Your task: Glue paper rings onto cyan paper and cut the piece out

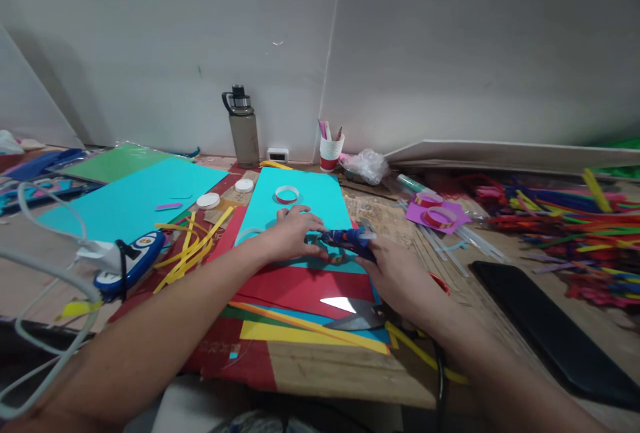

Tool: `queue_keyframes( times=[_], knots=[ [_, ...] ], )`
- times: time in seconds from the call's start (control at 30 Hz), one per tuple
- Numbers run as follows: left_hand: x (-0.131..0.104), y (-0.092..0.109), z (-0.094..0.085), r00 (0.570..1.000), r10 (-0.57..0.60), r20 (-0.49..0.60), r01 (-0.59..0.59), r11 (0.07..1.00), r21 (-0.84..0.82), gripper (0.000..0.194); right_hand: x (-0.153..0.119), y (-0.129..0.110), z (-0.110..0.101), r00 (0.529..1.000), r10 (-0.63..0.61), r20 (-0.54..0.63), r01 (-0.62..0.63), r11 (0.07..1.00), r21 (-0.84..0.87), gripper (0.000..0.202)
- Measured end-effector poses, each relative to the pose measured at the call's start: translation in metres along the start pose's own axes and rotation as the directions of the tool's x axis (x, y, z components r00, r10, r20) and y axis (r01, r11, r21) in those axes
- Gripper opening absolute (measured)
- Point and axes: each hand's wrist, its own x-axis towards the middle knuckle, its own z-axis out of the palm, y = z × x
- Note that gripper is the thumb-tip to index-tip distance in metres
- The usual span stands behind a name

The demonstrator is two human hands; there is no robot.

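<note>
Pale boards stand behind the desk (350,370), where a turquoise sheet (323,196) lies beneath both hands. Closed around a blue glue gun (345,238), the right hand (400,276) points it toward the left hand (295,233), whose fingers bend loosely near a small curled strip (337,260); whether they grip it is unclear. Steady support, fingertips away from the nozzle and light trigger pressure would help keep glue neat.
</note>
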Motion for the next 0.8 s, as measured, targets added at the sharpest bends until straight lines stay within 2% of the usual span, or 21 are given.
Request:
queue_keyframes(
  times=[0.4,0.6,0.8],
  knots=[
    [0.0,0.002,-0.002,0.999,-0.022,0.024,0.022,1.0,0.012,0.049,-0.004,0.003,-0.001,0.999,-0.018,-0.041,0.015,0.998,-0.061,0.018],
    [-0.001,0.005,-0.004,0.999,-0.032,0.034,0.032,0.999,0.01,0.049,-0.008,-0.001,-0.006,1.0,0.017,-0.026,-0.022,0.979,-0.203,0.015],
    [-0.001,0.004,-0.003,0.999,-0.024,0.022,0.024,1.0,0.001,0.049,-0.009,-0.016,-0.018,1.0,0.013,-0.007,-0.015,0.927,-0.376,0.017]
  ],
)
